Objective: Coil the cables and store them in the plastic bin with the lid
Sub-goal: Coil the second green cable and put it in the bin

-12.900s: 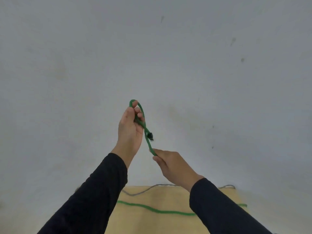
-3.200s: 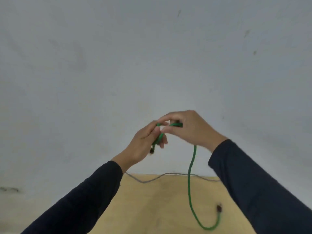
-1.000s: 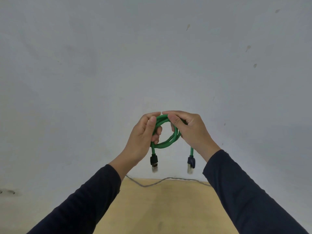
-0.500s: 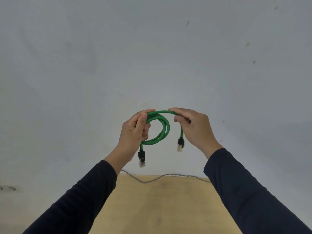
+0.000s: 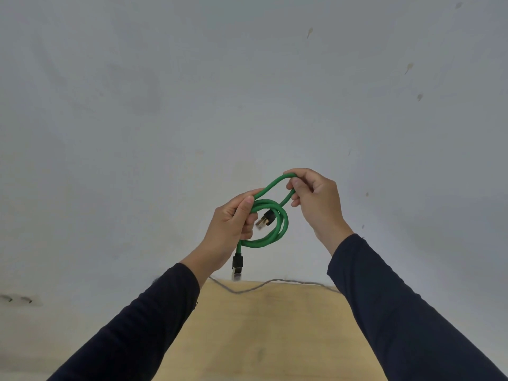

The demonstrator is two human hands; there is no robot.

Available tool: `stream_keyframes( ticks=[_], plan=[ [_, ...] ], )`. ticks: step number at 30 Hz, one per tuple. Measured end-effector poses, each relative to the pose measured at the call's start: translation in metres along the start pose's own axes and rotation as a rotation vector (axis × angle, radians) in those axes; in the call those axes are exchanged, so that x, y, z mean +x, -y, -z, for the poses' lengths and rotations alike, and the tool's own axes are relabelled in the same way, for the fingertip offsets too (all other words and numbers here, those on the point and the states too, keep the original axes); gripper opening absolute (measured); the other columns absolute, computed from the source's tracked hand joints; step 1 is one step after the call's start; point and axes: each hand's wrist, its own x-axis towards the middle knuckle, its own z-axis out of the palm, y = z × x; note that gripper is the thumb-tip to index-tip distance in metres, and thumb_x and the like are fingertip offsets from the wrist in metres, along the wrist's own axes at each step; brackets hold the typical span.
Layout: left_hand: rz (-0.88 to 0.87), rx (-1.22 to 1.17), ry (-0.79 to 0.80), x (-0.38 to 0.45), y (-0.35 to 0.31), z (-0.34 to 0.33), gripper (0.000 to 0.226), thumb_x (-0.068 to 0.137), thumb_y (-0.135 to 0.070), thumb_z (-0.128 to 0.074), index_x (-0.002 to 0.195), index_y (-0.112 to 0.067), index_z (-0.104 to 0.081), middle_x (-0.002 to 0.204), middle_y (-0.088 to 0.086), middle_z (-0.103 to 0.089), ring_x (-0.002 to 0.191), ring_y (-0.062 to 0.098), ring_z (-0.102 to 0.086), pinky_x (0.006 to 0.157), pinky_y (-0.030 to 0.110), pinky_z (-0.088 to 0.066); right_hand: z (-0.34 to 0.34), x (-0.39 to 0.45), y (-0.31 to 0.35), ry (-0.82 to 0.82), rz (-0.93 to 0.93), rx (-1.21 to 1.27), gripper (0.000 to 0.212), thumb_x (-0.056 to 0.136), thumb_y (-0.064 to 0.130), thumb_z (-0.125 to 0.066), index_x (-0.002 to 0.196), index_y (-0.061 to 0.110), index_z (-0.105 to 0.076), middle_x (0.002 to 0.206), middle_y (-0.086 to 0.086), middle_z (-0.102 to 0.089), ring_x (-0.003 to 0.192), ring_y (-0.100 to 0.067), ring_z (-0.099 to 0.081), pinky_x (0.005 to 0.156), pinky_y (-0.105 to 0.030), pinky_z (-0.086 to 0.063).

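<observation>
Left hand: the left hand is closed round the green cable, thumb pressed on top of the stacked turns — it pins the coil in mid-air, above the table.
Hanging plug: one black plug dangles straight down from the left hand's grip, just above the far edge of the wooden table.
Coil: roughly two turns, with the second plug poking into the ring's middle.
Right hand: the right hand pinches a raised bight of the same cable between thumb and fingers, up and to the right of the coil.
Step in hand: likely tucking the tail through the ring to lock it; best to keep the left thumb firm and draw the bight snug without kinking.
Grey cable: a grey cable lies along the table's far edge — probably next to coil.
Bin: not in view.
Writing: none legible anywhere.
</observation>
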Motion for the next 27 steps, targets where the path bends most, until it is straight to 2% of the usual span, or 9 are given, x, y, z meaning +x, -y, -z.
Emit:
stream_keyframes(
  ticks=[3, 7, 11, 16, 20, 22, 25, 27],
  plan=[
    [0.012, -0.012, 0.000, 0.001, 0.003, -0.001, 0.028, 0.099, -0.022, -0.041, 0.114, -0.023, -0.064, 0.053, -0.009, -0.041, 0.046, 0.008, -0.030, 0.044, 0.016, -0.029, -0.003, 0.002, -0.001, -0.001, -0.040, 0.050, 0.027, 0.092, 0.001, -0.044, 0.094, 0.014, -0.067, 0.072, 0.003, -0.058, 0.047, 0.000, -0.047, 0.052, -0.013, -0.046],
    [-0.030, 0.019, -0.074, 0.006, 0.004, 0.000, 0.028, 0.099, -0.024, -0.041, 0.104, -0.031, -0.068, 0.054, -0.008, -0.039, 0.047, 0.008, -0.031, 0.046, 0.018, -0.027, -0.008, -0.002, -0.010, 0.075, -0.176, 0.139, 0.028, 0.093, 0.001, -0.045, 0.088, 0.016, -0.068, 0.070, 0.001, -0.057, 0.050, -0.006, -0.048, 0.050, -0.016, -0.046],
    [-0.064, 0.068, -0.156, 0.009, 0.006, 0.002, 0.028, 0.099, -0.026, -0.039, 0.105, -0.034, -0.066, 0.061, -0.003, -0.039, 0.049, 0.005, -0.034, 0.048, 0.014, -0.033, -0.015, -0.008, -0.018, 0.120, -0.229, 0.163, 0.025, 0.094, 0.004, -0.047, 0.093, 0.015, -0.069, 0.069, -0.001, -0.058, 0.054, -0.011, -0.048, 0.050, -0.018, -0.045],
    [0.030, -0.219, -0.057, 0.013, 0.007, 0.004, 0.030, 0.100, -0.028, -0.036, 0.115, -0.030, -0.061, 0.065, -0.005, -0.042, 0.051, 0.006, -0.032, 0.051, 0.015, -0.035, -0.022, -0.008, -0.019, 0.237, -0.267, 0.154, 0.031, 0.092, 0.002, -0.044, 0.089, 0.018, -0.071, 0.076, -0.005, -0.070, 0.058, -0.013, -0.049, 0.058, -0.024, -0.040],
    [0.012, -0.168, -0.070, 0.019, 0.005, 0.009, 0.031, 0.100, -0.032, -0.035, 0.119, -0.032, -0.059, 0.066, -0.006, -0.043, 0.051, 0.005, -0.033, 0.053, 0.017, -0.034, -0.027, -0.012, -0.020, 0.348, -0.274, 0.250, 0.030, 0.092, 0.009, -0.042, 0.094, 0.013, -0.071, 0.084, -0.007, -0.075, 0.072, -0.016, -0.056, 0.061, -0.025, -0.036],
    [0.003, -0.162, -0.122, 0.021, 0.006, 0.009, 0.030, 0.099, -0.031, -0.037, 0.116, -0.032, -0.061, 0.067, -0.005, -0.044, 0.051, 0.005, -0.034, 0.054, 0.019, -0.034, -0.033, -0.016, -0.022, 0.294, -0.256, 0.261, 0.033, 0.097, 0.022, -0.037, 0.100, 0.015, -0.069, 0.088, -0.006, -0.075, 0.071, -0.012, -0.054, 0.062, -0.025, -0.037],
    [0.000, -0.138, -0.191, 0.024, 0.009, 0.006, 0.029, 0.100, -0.028, -0.037, 0.115, -0.031, -0.062, 0.069, -0.004, -0.045, 0.052, 0.006, -0.035, 0.055, 0.019, -0.037, -0.049, -0.027, -0.031, 0.111, -0.093, 0.021, 0.035, 0.099, 0.035, -0.033, 0.126, 0.025, -0.053, 0.095, 0.003, -0.070, 0.066, 0.001, -0.051, 0.067, -0.015, -0.041],
    [0.014, -0.122, -0.195, 0.023, 0.015, 0.004, 0.029, 0.100, -0.028, -0.037, 0.113, -0.033, -0.062, 0.069, -0.004, -0.046, 0.053, 0.007, -0.036, 0.056, 0.021, -0.038, -0.059, -0.034, -0.039, -0.016, 0.017, -0.104, 0.040, 0.098, 0.032, -0.036, 0.138, 0.027, -0.038, 0.110, 0.001, -0.064, 0.089, -0.002, -0.057, 0.083, -0.016, -0.045]
  ],
)
